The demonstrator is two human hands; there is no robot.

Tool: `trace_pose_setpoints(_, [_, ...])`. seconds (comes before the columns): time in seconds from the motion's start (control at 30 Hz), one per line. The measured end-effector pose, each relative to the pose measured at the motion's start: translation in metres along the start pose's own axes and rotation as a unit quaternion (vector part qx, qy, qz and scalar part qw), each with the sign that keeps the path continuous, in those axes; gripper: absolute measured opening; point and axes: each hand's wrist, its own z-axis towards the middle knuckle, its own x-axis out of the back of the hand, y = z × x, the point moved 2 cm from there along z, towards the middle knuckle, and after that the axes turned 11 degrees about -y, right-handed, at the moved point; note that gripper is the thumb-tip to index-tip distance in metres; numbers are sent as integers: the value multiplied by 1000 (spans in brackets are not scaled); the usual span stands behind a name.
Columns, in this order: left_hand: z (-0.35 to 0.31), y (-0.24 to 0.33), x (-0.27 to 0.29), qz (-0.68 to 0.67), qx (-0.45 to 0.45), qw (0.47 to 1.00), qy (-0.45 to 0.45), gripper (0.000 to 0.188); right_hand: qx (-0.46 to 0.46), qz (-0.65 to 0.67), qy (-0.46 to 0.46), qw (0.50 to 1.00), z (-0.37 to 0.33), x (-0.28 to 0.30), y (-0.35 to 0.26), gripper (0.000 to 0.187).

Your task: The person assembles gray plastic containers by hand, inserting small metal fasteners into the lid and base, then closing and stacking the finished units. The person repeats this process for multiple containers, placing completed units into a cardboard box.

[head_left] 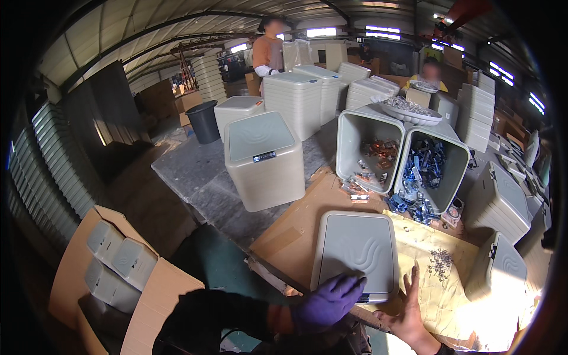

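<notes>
Resting on the near edge of a grey lid [355, 245], the left hand [331, 300], in a purple glove, has its fingers close together; whether they pinch something, I cannot tell. The bare right hand [409, 316] is spread, just beside the lid at 5 o'clock. The lid lies on cardboard [284, 236]. At its 3 o'clock, yellow paper [414, 236] carries small metal pieces [441, 264]. At 9 o'clock, well apart, an open carton [154, 296] contains grey bins [133, 260]. Farther, at 12 o'clock, one tipped bin [354, 136] holds orange clips [386, 151]; at 1 o'clock, another tipped bin [457, 168] holds blue clips [426, 163]. Between 10 and 11 o'clock, a lidded bin [266, 180] stands upright. Behind it, at 11 o'clock, is a bin stack [290, 100], and beyond, a person in orange [262, 54].
</notes>
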Motion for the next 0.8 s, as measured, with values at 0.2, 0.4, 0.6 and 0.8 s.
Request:
trace_pose_setpoints(0.2, [-29,-15,-35,-296,149,938,102,71,-40,118,-13,992,-1,-18,8,131])
trace_pose_setpoints(0.4, [-70,-35,-50,-244,140,946,158,54,0,78,-53,996,-9,-11,-23,122])
trace_pose_setpoints(0.6, [-96,-214,-43,-118,322,906,247,70,75,66,59,993,-9,20,-42,104])
trace_pose_setpoints(0.8, [-97,-352,-63,-246,340,883,210,67,55,20,62,996,-20,31,-55,98])
